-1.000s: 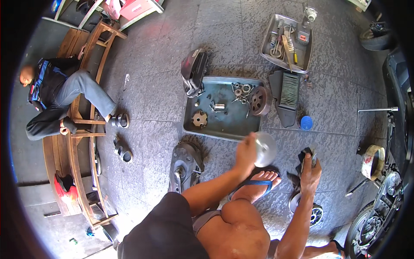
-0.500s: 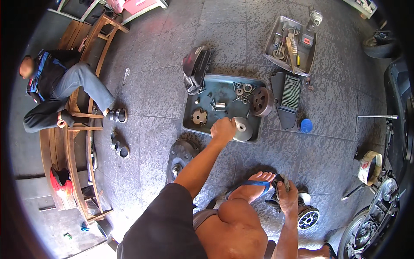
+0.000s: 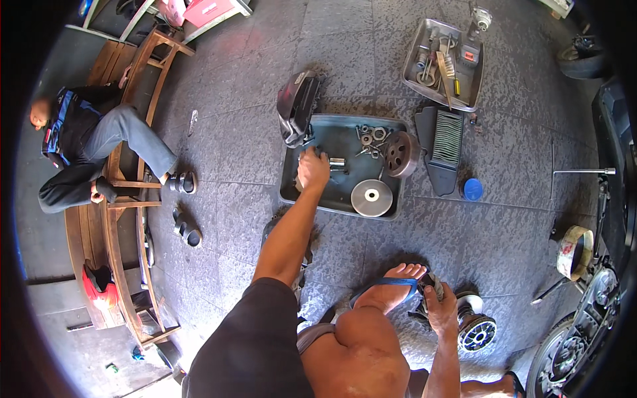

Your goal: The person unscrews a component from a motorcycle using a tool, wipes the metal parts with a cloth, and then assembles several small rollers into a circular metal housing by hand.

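My left hand [image 3: 312, 169] reaches into the left part of the blue-grey tray [image 3: 391, 215], fingers curled over small parts; what they grip is hidden. A shiny metal disc [image 3: 361, 205] lies at the tray's front right, below a brown drum with holes [image 3: 401, 154]. Nuts and washers [image 3: 378, 134] sit at the back, with a short metal cylinder [image 3: 337, 162] beside my hand. My right hand [image 3: 439, 308] grips a crumpled grey cloth [image 3: 432, 284] beside my sandalled foot [image 3: 388, 292], near a spoked hub [image 3: 476, 331].
A toolbox tray [image 3: 415, 79], air filter [image 3: 446, 139], blue lid [image 3: 472, 189] and dark cover [image 3: 297, 99] surround the tray. A person [image 3: 126, 132] sits on a wooden bench [image 3: 116, 259] at left, sandals [image 3: 189, 232] below. Motorbike parts [image 3: 600, 292] stand at right, beside a pale band [image 3: 574, 252].
My left hand set the metal disc down in the tray, let it go, and moved up-left to the small parts. My right hand moved left and down with the cloth.
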